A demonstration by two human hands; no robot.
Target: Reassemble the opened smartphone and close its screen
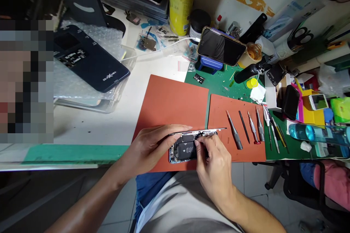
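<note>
An opened phone lies on the orange-brown mat near the table's front edge, with its black battery and inner parts showing. Its screen part stands raised, almost edge-on, along the far side. My left hand holds this raised part at its left end, between thumb and fingers. My right hand reaches into the right half of the phone, thumb and index finger pinched together. Whatever lies between those fingertips is hidden or too small to name.
Screwdrivers and other thin tools lie on the right mat. Behind them a phone leans on a blue stand. A dark blue device rests on bubble wrap at left. Blue bottles lie at right, near a person in pink.
</note>
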